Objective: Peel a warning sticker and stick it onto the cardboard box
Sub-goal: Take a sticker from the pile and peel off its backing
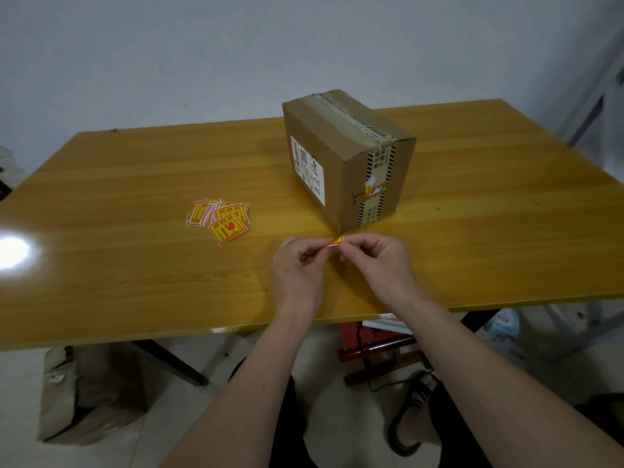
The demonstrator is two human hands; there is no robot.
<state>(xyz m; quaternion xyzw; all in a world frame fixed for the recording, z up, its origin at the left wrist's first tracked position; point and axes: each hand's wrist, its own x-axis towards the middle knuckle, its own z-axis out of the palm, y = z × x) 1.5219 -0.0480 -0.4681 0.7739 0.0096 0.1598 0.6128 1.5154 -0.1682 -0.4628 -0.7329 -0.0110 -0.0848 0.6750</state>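
Yellow wooden counter (135, 170), grey wall behind. Sticker (336, 240) pinched between left hand (297, 265) and right hand (378, 261), just before cardboard box (347, 157). Sticker pile (221, 216) leftward, apart.

A cardboard box (347, 157) stands on the table (135, 265), toward its far side and right of centre. A loose pile of warning stickers (219, 216) lies on the tabletop to the box's left, apart from it. Just before the box's near corner, the left hand (297, 268) and right hand (381, 261) meet above the table, pinching one sticker (337, 240) between them.
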